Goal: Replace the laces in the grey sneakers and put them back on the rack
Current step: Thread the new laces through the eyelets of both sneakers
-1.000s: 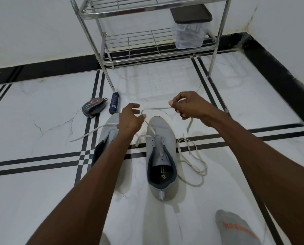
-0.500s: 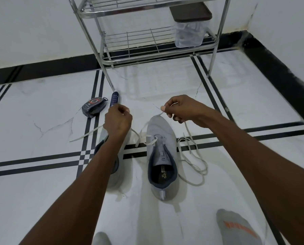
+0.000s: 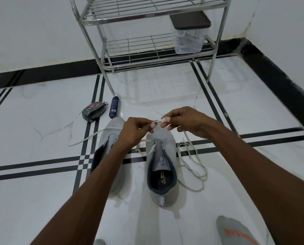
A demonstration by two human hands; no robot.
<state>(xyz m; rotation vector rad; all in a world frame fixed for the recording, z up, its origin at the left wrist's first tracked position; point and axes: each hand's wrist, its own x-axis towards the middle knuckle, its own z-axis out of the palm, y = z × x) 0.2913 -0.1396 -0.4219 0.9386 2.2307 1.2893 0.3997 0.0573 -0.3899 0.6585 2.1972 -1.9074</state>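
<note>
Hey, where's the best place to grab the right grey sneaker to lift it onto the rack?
Probably the heel collar of the right grey sneaker, from above at the near end. The opening faces up, so fingers can hook inside. Both hands, left and right, pinch the lace now.

The left forearm covers much of the left sneaker point(image 3: 110, 137). The rack point(image 3: 153, 55) is cut off by the top edge. A socked foot point(image 3: 236, 232) runs off the bottom edge. The clear container point(image 3: 189, 41) holds contents too hazy to identify. Labels on the dark bottle point(image 3: 113, 107) are unreadable.
</note>
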